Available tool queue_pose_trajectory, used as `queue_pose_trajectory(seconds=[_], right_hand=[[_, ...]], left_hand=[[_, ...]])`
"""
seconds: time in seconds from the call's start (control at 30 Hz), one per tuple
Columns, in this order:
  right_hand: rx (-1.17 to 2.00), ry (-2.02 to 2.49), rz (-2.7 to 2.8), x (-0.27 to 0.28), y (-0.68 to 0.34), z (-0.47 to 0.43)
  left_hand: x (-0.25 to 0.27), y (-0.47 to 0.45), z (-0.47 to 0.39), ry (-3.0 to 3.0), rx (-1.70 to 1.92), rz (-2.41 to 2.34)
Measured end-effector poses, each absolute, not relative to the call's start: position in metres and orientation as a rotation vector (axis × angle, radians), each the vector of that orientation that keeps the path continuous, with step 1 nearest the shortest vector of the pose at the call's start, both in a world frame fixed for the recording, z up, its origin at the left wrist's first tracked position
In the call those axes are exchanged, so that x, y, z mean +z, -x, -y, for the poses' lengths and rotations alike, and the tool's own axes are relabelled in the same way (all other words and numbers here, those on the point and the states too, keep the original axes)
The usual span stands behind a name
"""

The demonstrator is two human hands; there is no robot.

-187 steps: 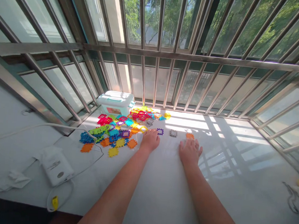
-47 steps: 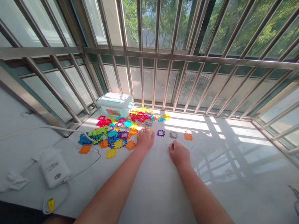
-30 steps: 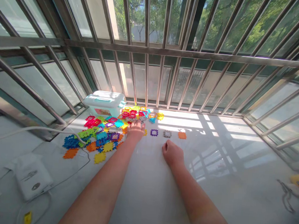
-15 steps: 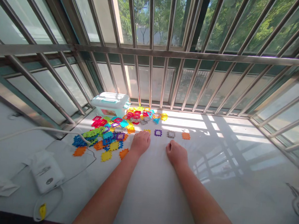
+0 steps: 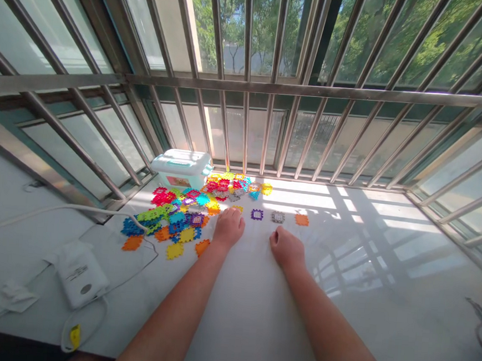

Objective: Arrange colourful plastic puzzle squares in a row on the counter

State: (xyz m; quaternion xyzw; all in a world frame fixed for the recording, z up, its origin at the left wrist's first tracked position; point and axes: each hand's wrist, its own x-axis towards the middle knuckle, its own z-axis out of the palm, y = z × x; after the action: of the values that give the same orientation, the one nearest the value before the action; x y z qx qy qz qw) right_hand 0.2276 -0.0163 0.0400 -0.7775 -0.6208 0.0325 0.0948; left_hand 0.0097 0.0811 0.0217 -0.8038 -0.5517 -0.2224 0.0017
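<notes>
On the sill [image 5: 255,315], the pile of tiles [image 5: 188,210] lies to the left of the left hand [image 5: 229,228] and behind it. The box [image 5: 181,168] stands behind the pile, against the bars [image 5: 246,119]. 3 single tiles [image 5: 279,217] lie in a row just behind both hands; the right hand [image 5: 288,250] rests near the middle one. The device [image 5: 80,273] with its cable lies far left, nearer to the person.

Purple tile [image 5: 257,214], grey tile [image 5: 278,217], orange tile [image 5: 302,220]; pale turquoise box [image 5: 182,167].
</notes>
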Motion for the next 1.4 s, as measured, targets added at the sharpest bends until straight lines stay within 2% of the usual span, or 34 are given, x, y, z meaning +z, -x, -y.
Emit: queue_pose_trajectory(seconds=[0.27,0.57,0.8,1.0,1.2,1.4], right_hand=[[0.085,2.296,1.834,0.04,-0.227,0.016],[0.087,2.3,1.836,0.037,-0.228,0.015],[0.092,2.295,1.838,0.038,-0.227,0.015],[0.103,2.309,1.834,0.042,-0.226,0.017],[0.105,2.293,1.836,0.039,-0.227,0.016],[0.13,2.256,1.836,0.039,-0.227,0.016]], left_hand=[[0.022,-0.016,-0.072,2.034,-0.643,2.145],[0.015,-0.011,-0.038,2.021,-0.624,2.219],[0.016,-0.015,0.006,2.251,-0.616,2.06],[0.018,-0.018,0.022,2.68,-0.683,1.587],[0.015,-0.019,0.017,2.498,-0.771,1.819],[0.02,-0.015,0.017,2.845,-0.785,1.46]])
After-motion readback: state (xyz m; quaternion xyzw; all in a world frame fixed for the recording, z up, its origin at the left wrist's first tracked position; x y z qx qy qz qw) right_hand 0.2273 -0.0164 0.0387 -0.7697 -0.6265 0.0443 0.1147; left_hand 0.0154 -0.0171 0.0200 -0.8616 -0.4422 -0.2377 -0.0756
